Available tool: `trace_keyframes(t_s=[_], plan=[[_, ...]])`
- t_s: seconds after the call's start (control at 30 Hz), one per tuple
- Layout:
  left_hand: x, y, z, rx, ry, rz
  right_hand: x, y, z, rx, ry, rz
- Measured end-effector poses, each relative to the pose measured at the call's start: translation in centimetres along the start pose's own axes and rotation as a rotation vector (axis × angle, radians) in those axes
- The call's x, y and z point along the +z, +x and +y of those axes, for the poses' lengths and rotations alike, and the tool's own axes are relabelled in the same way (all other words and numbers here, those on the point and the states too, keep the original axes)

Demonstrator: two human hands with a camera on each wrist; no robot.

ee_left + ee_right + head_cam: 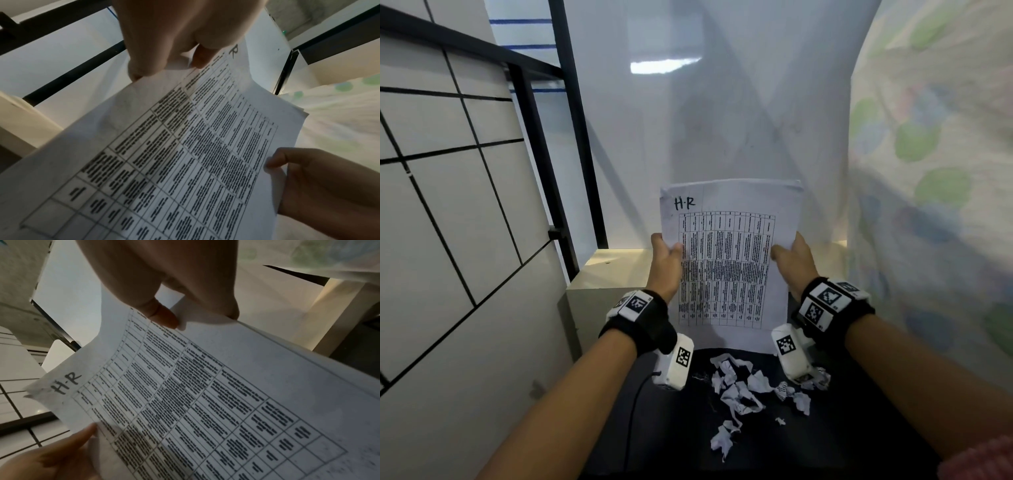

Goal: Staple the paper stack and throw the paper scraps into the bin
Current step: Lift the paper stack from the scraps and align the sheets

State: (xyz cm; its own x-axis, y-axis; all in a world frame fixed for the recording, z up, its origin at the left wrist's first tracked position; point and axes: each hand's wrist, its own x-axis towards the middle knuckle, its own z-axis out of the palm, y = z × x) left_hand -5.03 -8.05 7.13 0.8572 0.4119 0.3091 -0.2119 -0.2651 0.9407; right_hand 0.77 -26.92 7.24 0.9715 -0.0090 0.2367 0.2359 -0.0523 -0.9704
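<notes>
White printed sheets make up the paper stack, held upright above the near dark counter, long axis vertical, the handwritten "H-R" heading at the far top. Left hand pinches its left edge, thumb on the front; right hand pinches the right edge likewise. Top sheets look uneven in the left wrist view, so loose pinches could let pages slide out of line. Paper scraps lie scattered beneath.
</notes>
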Motion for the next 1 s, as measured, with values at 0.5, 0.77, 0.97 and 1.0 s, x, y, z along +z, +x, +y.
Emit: trace_keyframes(t_s=[0.5, 0.77, 0.97, 1.0], plan=[[-0.3, -0.9, -1.2, -0.09, -0.086, -0.061, 0.1, -0.1, 2.7, 0.12, -0.053, 0.029], [-1.0, 2.6, 4.9, 0.15, -0.147, 0.068, -0.1, 0.2, 3.2, 0.101, -0.061, 0.012], [-1.4, 3.3, 4.7, 0.228, -0.132, 0.115, -0.2, 0.0, 3.1, 0.076, -0.076, -0.01], [-1.5, 3.3, 4.6, 0.249, -0.129, 0.127, -0.2, -0.1, 3.0, 0.068, -0.086, -0.018]])
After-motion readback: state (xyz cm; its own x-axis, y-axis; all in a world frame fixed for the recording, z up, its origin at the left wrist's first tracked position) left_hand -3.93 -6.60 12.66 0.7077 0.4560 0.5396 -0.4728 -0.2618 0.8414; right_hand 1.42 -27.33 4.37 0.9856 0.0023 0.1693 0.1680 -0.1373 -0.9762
